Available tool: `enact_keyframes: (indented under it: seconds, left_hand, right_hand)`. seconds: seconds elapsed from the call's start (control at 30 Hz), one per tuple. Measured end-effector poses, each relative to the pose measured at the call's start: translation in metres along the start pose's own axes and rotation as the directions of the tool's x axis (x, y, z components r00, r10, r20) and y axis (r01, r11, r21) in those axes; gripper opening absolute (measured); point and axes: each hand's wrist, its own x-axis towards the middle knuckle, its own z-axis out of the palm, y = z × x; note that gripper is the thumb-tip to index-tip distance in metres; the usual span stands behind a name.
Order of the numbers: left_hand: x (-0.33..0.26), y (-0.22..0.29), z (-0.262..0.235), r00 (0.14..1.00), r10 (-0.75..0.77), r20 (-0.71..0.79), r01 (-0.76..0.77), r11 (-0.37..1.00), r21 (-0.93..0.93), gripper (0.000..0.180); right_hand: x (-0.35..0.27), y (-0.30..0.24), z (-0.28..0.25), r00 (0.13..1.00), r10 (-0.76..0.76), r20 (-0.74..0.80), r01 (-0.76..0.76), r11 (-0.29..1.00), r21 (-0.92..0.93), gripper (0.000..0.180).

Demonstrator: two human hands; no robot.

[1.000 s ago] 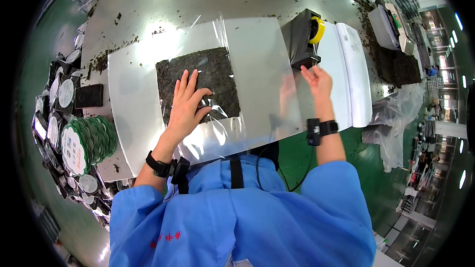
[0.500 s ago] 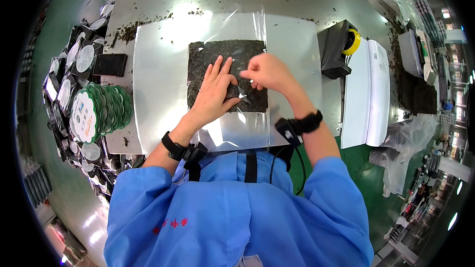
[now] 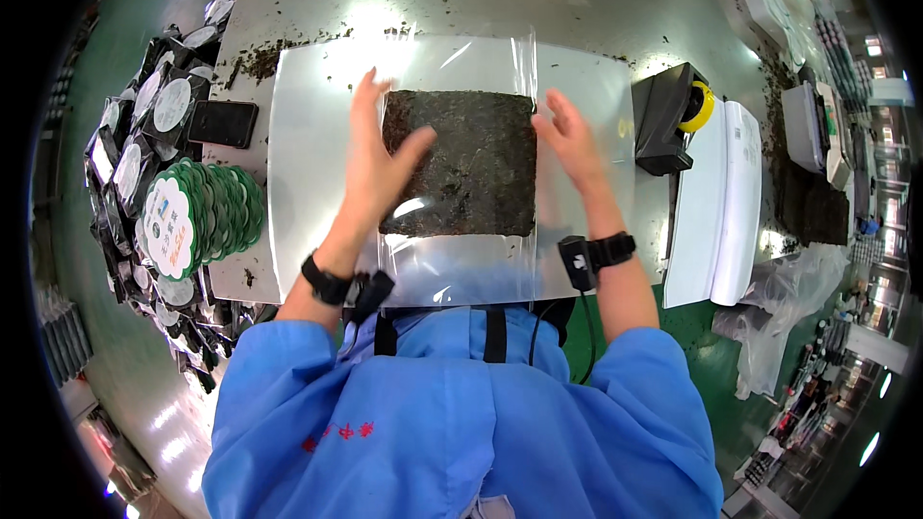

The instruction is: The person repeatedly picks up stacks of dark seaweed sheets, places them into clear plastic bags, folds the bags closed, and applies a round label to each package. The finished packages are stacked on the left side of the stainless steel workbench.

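Note:
A square dark seaweed sheet (image 3: 466, 173), or a stack of them, lies flat on clear plastic film (image 3: 471, 264) that sticks out beyond its near and far edges. Beneath is a whitish board (image 3: 308, 192). My left hand (image 3: 377, 159) is at the seaweed's left edge, fingers and thumb spread, the thumb over the dark surface; motion blurs it slightly. By the right edge my right hand (image 3: 574, 139) is open, fingers loosely bent and nothing between them. Whether either hand touches the film I cannot tell.
On the left are a black phone (image 3: 223, 124), a stack of green-edged white flower-shaped cards (image 3: 197, 216) and a heap of black packets (image 3: 173, 108). To the right stand a black tape dispenser (image 3: 663, 120) with yellow tape, white sheets (image 3: 711, 202) and crumpled plastic (image 3: 784, 298).
Both hands have come off the middle of the seaweed and moved apart to its left and right sides. My right hand has opened from a closed shape. The view has shifted slightly.

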Motion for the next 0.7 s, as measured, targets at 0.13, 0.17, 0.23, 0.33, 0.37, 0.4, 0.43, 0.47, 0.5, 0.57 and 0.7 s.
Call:
enact_keyframes:
  seconds: [0.13, 0.17, 0.23, 0.33, 0.37, 0.4, 0.43, 0.47, 0.5, 0.57, 0.7]
  left_hand:
    - [0.015, -0.049, 0.003, 0.864, -0.421, 0.276, 0.495, 0.809, -0.316, 0.072]
    - [0.014, -0.045, 0.003, 0.895, -0.371, 0.247, 0.438, 0.835, -0.333, 0.071]
    - [0.007, -0.02, -0.003, 0.944, -0.278, 0.18, 0.327, 0.871, -0.366, 0.075]
    - [-0.006, 0.011, -0.021, 0.999, -0.009, 0.035, 0.022, 0.924, -0.382, 0.093]
    - [-0.015, 0.016, -0.026, 0.997, 0.081, 0.002, -0.076, 0.94, -0.332, 0.094]
    - [-0.023, 0.021, -0.032, 0.984, 0.178, -0.023, -0.177, 0.943, -0.282, 0.095]
    - [-0.036, 0.017, -0.038, 0.975, 0.221, 0.007, -0.217, 0.962, -0.164, 0.096]
    - [-0.046, 0.011, -0.041, 0.979, 0.2, 0.035, -0.188, 0.96, -0.205, 0.089]
    - [-0.055, 0.006, -0.044, 0.983, 0.173, 0.06, -0.154, 0.958, -0.24, 0.082]
    - [-0.055, 0.003, -0.051, 0.85, 0.527, -0.018, -0.527, 0.85, 0.027, 0.068]
    - [-0.046, 0.051, -0.077, 0.774, 0.605, 0.186, -0.63, 0.765, 0.135, 0.046]
  right_hand:
    - [0.0, -0.018, 0.045, 0.997, 0.021, 0.08, -0.046, 0.944, 0.326, 0.068]
    - [-0.002, -0.026, 0.043, 0.998, -0.02, 0.057, -0.002, 0.934, 0.359, 0.07]
    - [-0.016, -0.052, 0.036, 0.997, -0.056, 0.044, 0.034, 0.916, 0.399, 0.074]
    - [-0.031, -0.082, 0.02, 0.905, -0.423, -0.057, 0.422, 0.867, 0.266, 0.076]
    - [-0.044, -0.096, 0.018, 0.904, -0.415, -0.104, 0.427, 0.858, 0.285, 0.069]
    - [-0.051, -0.093, 0.013, 0.851, -0.52, -0.068, 0.523, 0.83, 0.195, 0.067]
    - [-0.058, -0.085, 0.005, 0.788, -0.615, -0.022, 0.613, 0.782, 0.108, 0.064]
    - [-0.065, -0.082, 0.001, 0.715, -0.698, 0.036, 0.698, 0.716, 0.026, 0.062]
    - [-0.073, -0.092, 0.004, 0.693, -0.72, 0.045, 0.72, 0.689, -0.084, 0.055]
    - [-0.082, -0.121, -0.003, 0.618, -0.774, 0.137, 0.778, 0.577, -0.249, 0.049]
    - [-0.103, -0.144, -0.005, 0.586, -0.755, 0.293, 0.799, 0.479, -0.362, 0.036]
